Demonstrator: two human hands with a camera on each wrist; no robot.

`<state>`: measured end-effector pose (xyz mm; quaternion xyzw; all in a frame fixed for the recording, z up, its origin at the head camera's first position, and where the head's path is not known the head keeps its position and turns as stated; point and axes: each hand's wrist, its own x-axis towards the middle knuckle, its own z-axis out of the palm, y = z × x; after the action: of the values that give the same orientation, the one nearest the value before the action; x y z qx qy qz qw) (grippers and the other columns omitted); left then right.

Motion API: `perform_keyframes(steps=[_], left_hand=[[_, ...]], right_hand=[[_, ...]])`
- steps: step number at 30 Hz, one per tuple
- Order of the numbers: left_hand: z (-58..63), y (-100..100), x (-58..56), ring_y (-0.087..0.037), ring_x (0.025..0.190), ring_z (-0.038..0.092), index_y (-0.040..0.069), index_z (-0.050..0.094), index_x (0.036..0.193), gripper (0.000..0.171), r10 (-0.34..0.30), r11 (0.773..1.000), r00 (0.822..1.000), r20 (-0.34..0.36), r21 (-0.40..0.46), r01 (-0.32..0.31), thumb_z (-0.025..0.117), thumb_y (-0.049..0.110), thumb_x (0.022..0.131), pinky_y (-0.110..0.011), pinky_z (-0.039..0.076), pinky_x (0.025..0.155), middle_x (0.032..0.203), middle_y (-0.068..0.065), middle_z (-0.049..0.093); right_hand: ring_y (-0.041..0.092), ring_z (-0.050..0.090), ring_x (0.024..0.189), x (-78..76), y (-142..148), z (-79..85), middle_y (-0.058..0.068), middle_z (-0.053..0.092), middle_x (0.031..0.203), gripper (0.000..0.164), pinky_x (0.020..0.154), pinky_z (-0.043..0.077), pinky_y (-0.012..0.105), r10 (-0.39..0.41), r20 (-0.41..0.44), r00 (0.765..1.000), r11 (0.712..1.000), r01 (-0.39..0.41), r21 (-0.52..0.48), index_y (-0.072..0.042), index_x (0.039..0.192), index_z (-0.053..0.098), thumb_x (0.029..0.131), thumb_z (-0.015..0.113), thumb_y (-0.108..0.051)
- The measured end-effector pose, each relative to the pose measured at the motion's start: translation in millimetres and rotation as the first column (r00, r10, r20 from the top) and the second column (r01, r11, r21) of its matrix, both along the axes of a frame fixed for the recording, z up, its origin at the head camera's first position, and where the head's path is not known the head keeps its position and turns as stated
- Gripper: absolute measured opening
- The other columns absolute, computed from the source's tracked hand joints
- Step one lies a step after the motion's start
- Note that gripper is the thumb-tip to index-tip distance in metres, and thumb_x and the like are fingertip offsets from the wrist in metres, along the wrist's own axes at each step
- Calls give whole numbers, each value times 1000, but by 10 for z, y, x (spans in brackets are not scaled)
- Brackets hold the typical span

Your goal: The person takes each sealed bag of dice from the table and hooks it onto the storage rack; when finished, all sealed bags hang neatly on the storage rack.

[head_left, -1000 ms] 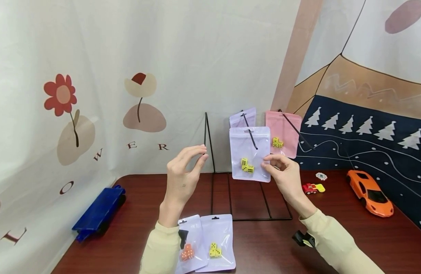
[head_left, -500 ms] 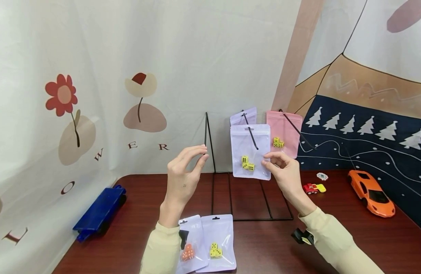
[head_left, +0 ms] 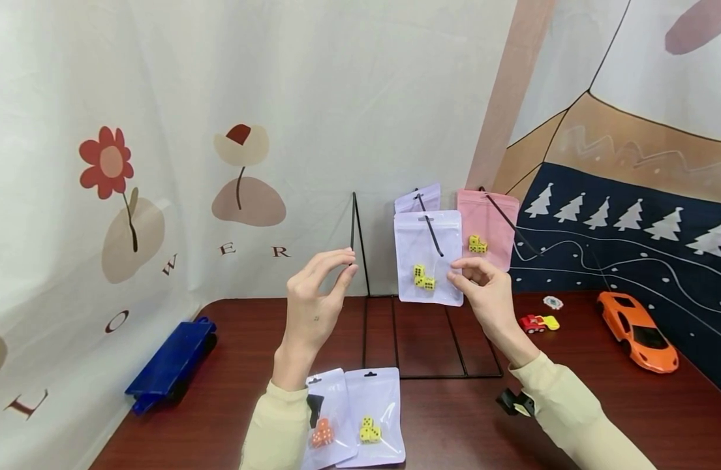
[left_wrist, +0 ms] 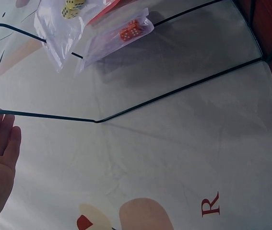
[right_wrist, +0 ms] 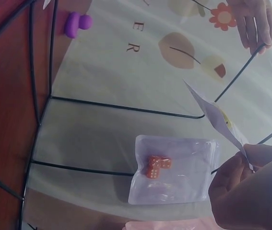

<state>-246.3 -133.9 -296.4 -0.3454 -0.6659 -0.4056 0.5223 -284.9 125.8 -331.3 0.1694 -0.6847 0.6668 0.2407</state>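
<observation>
In the head view my left hand [head_left: 316, 300] pinches the tip of the left prong of a black wire rack [head_left: 365, 333]. The left wrist view shows that prong [left_wrist: 44, 115] between thumb and fingers. My right hand [head_left: 486, 300] pinches the lower right edge of a lilac zip bag [head_left: 407, 245] holding yellow dice [head_left: 421, 279]. The middle prong [head_left: 433, 236] passes through this bag's hanging slot. Behind it on the same prong hangs another lilac bag [head_left: 421, 199], with orange dice [right_wrist: 157, 165] visible in the right wrist view.
A pink bag [head_left: 495, 212] with yellow dice hangs on the right prong. Two more lilac bags [head_left: 382, 395] lie overlapping on the table [head_left: 442, 431]. A blue toy trailer [head_left: 169, 365] stands left; a small red-yellow toy vehicle [head_left: 536, 323] and an orange toy car [head_left: 639, 333] stand right.
My right hand has raised the front lilac bag slightly and moved it a little along the middle prong, away from its tip. The left hand has stayed at the left prong.
</observation>
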Motion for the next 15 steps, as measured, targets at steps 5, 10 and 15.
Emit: perform_keyframes(steps=[5,10,15], left_hand=[[3,0,6,-22,93,67,2,71,93,16,4,1000,1000,-5,-1,-4,73,-7,79,-29,53,83,99,-8,70],[4,1,13,-22,93,67,2,71,93,16,3,1000,1000,-7,-3,-3,73,-7,79,-29,53,83,99,-8,70],[7,3,16,-22,93,67,2,71,93,16,6,1000,1000,-9,-5,-7,73,-6,79,-29,53,83,99,-8,70]], right_hand=[[10,44,60,-46,8,-31,0,46,64,17,47,31,20,-12,-10,1000,1000,13,4,8,97,67,81,72,3],[9,43,59,-65,1,-29,-1,45,63,17,46,31,19,-22,-9,1000,1000,22,-9,8,96,66,81,72,3],[8,43,58,-77,-17,-10,-1,46,63,18,46,32,18,-9,1,1000,1000,9,-30,10,97,65,81,72,4]])
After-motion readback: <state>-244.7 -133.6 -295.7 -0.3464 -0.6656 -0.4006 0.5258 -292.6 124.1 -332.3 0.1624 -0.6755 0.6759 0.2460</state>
